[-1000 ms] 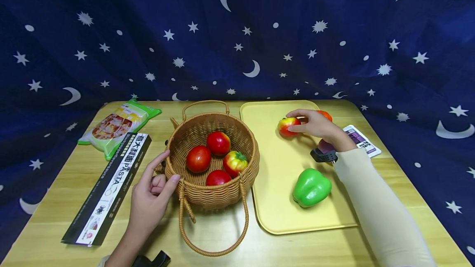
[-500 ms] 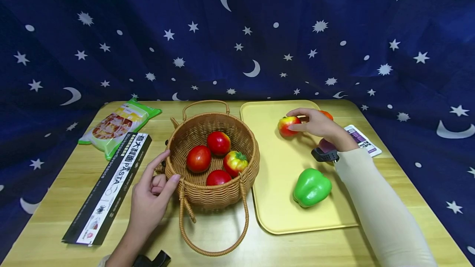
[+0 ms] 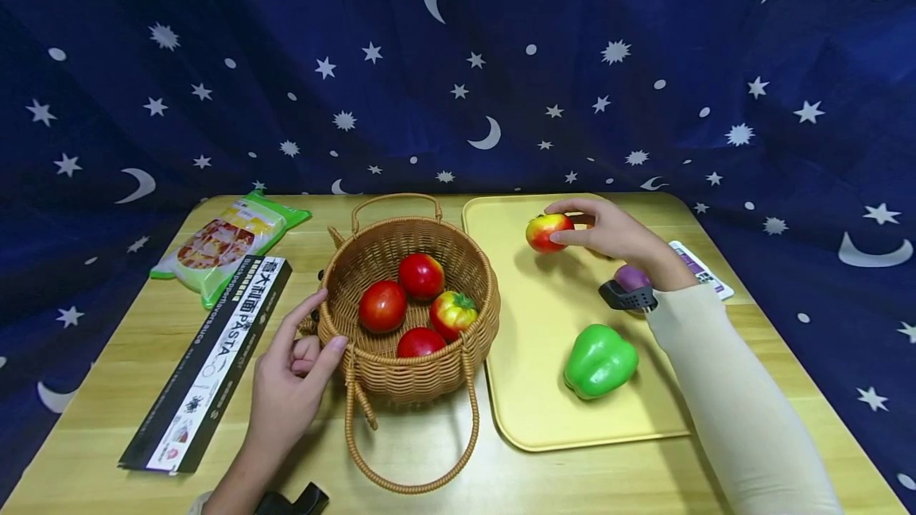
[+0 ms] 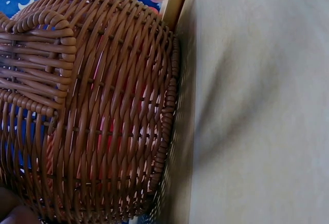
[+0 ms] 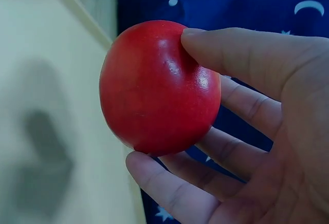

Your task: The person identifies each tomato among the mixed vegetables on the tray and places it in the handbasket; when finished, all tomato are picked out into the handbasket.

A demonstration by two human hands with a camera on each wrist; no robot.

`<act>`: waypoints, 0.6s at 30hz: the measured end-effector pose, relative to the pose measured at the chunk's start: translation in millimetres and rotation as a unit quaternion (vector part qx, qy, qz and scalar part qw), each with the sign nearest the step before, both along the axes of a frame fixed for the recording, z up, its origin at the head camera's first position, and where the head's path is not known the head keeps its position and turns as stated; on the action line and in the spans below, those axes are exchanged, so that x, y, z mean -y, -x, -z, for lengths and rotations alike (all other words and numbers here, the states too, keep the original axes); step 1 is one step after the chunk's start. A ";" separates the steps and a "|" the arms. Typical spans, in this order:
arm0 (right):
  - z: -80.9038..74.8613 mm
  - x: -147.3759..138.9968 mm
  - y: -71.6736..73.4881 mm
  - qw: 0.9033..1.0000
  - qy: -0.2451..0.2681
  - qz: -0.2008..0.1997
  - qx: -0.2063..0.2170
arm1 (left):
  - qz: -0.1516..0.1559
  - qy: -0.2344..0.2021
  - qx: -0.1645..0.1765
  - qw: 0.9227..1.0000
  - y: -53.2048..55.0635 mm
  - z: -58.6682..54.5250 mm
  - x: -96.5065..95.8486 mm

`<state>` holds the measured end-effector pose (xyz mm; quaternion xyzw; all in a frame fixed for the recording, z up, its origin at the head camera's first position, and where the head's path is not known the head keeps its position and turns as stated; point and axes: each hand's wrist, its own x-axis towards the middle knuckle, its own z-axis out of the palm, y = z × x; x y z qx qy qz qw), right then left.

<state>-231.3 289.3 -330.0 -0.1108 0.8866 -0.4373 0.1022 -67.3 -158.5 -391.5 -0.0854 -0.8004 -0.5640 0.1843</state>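
My right hand (image 3: 608,233) pinches a red-and-yellow apple (image 3: 547,234) between thumb and fingers, above the yellow tray (image 3: 522,388). In the right wrist view the apple's glossy red side (image 5: 154,90) faces the camera, with the thumb on top and fingertips beneath. My left hand (image 3: 289,388) touches the left rim of a wicker basket (image 3: 411,376) with thumb and index finger. Inside the basket lie several red fruits (image 3: 382,307) and a red-and-yellow one (image 3: 454,315) with a green top. The left wrist view shows mainly the basket's woven side (image 4: 113,111).
On the tray lie a green bell pepper (image 3: 601,362) and a purple vegetable (image 3: 631,277), partly behind the wristband. A white-and-purple packet (image 3: 701,269) is right of it. Left of the basket are a black pasta box (image 3: 207,364) and a green food bag (image 3: 229,243). The basket handle (image 3: 415,489) hangs forward.
My right hand has lifted the apple off the tray and shifted slightly left with it. More of the purple vegetable shows. The left hand and basket have stayed still.
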 end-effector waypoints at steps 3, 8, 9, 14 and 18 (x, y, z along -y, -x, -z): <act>-6.5 5.1 -2.6 1.000 0.001 -0.007 -0.003 | 0.001 -0.002 0.002 1.000 -0.1 0.0 0.0; -20.1 14.2 -9.5 1.000 0.006 -0.010 0.010 | 0.001 -0.003 0.004 1.000 -0.1 0.2 -0.4; -23.0 16.0 -11.0 1.000 0.008 -0.010 0.013 | 0.001 -0.003 0.005 1.000 -0.2 0.2 -0.5; -36.2 24.1 -17.6 1.000 0.015 -0.011 0.022 | 0.000 -0.004 0.005 1.000 -0.4 0.0 -0.8; -47.4 29.9 -24.0 0.999 0.019 -0.016 0.019 | -0.001 -0.003 0.003 1.000 -0.5 -0.3 -0.7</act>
